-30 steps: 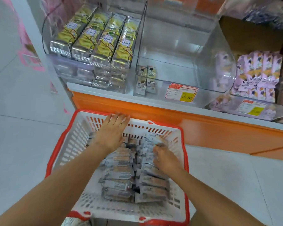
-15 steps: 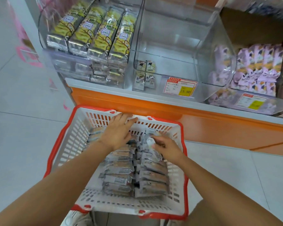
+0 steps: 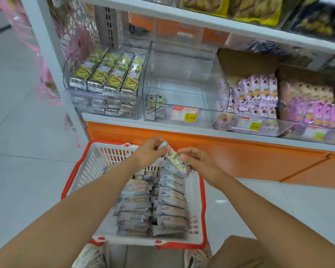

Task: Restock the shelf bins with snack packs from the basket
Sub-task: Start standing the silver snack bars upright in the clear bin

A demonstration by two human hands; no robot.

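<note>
HANDS: left hand [image 3: 148,153] and right hand [image 3: 201,165] both pinch one snack pack [image 3: 175,160], tilted, above the basket [image 3: 89,171] | TARGET: near-empty clear bin [image 3: 182,74] on the shelf [image 3: 124,121], well apart | RISK: light pinches may slip, dropping the pack past the rim to the floor [image 3: 17,171]; the adjoining yellow-pack bin [image 3: 104,107] invites misfiling.

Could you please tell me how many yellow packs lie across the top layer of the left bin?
4, side by side in the left bin: leftmost pack, second pack, third pack, rightmost pack. More packs lie beneath, partly hidden.
</note>
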